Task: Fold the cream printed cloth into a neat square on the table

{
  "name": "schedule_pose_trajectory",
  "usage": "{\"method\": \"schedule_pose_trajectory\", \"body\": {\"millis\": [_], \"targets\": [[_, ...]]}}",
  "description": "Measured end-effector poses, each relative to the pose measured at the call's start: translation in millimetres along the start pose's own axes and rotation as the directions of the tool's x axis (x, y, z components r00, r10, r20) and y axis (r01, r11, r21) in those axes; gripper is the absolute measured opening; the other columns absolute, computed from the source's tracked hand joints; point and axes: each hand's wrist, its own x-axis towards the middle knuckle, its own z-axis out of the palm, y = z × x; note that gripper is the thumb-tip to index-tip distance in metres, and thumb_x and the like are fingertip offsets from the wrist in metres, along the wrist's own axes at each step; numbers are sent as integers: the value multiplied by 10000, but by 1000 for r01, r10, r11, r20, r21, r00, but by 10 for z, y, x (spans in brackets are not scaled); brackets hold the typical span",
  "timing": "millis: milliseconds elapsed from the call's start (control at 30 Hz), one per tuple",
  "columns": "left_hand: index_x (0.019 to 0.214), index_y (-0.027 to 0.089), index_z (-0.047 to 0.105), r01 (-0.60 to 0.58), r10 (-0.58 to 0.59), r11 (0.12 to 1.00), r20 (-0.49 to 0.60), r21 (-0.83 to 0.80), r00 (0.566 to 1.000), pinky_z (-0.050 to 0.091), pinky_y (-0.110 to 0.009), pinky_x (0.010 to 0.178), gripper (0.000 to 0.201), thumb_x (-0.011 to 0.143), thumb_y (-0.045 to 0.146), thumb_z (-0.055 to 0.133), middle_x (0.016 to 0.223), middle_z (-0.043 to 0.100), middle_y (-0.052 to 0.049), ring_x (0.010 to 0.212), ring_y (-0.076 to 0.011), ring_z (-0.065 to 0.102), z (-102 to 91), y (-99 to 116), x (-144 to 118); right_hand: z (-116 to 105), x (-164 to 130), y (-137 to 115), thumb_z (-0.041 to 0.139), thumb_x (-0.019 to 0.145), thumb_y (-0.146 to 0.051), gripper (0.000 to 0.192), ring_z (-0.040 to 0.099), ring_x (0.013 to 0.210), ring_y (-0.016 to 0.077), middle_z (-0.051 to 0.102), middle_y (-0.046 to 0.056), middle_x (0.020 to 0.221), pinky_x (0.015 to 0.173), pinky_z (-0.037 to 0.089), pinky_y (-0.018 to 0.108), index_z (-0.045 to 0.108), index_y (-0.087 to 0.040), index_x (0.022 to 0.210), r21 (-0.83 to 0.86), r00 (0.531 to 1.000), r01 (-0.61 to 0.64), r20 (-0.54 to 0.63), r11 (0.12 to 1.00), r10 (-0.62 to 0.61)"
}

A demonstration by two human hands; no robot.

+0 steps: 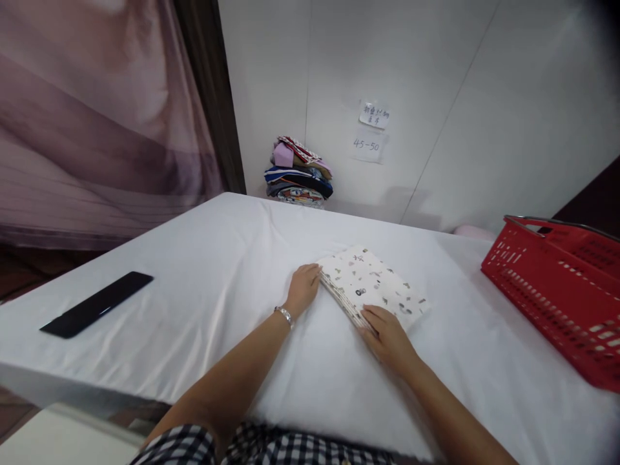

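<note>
Where the pink curtain (pixel 97 116) hangs at far left, nothing but fabric folds. Nearer, on the left part of the white table (pixel 217 271), a flat black bar (pixel 97 303), lying slantwise, well apart from both hands. Against the far wall, a stack of folded clothes (pixel 299 173) at the table's far edge; to its right, two paper notes (pixel 372 129) stuck on the wall.

At mid-table, the left hand (pixel 303 289), a bracelet (pixel 285 315) at the wrist, fingers loose and extended, tips touching the far-left corner of a folded cloth (pixel 371 284). No clench, no pinch to be seen; more a steadying touch against the edge. Just right of that, the cloth itself: white with small dark prints, folded into a flat rectangle of several layers, long axis running from far-left to near-right. Layered fold edge turned toward the near-left side, facing both hands.

Next, the right hand (pixel 390 336), palm down, fingers laid flat on the near-right end of the cloth, pressing rather than gripping. Cloth lying beyond and between the two sets of fingers, one hand at each end of the long edge, both touching, neither clearly nearer.

At far right, a red basket (pixel 557 290) with a metal handle, set on the table, apart from the cloth.
</note>
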Motion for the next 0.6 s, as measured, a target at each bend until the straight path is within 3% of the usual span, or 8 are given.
{"method": "schedule_pose_trajectory", "body": {"millis": [133, 267, 600], "targets": [[1034, 193, 663, -114, 111, 993, 76, 30, 991, 429, -393, 930, 283, 832, 97, 489, 1150, 633, -64, 1072, -208, 522, 61, 86, 11, -14, 52, -153, 477, 865, -260, 234, 546, 953, 233, 618, 95, 1014, 829, 427, 362, 628, -187, 1028, -59, 995, -94, -28, 994, 92], [1036, 205, 663, -154, 147, 988, 159, 33, 976, 431, -368, 896, 312, 839, 72, 461, 1107, 644, -55, 1037, -202, 516, 94, 64, 61, 13, 109, -250, 442, 888, -262, 193, 534, 820, 198, 591, 63, 859, 710, 405, 303, 621, -192, 876, -89, 986, -166, 4, 982, 167], [1083, 250, 639, -230, 193, 968, 283, 100, 939, 405, -358, 843, 393, 817, 28, 454, 1111, 623, -38, 1049, -209, 481, 21, -10, 125, 54, 165, -186, 395, 914, -339, 252, 570, 786, 161, 601, 17, 857, 650, 397, 262, 624, -236, 905, 88, 948, -317, 36, 944, 315]]}}
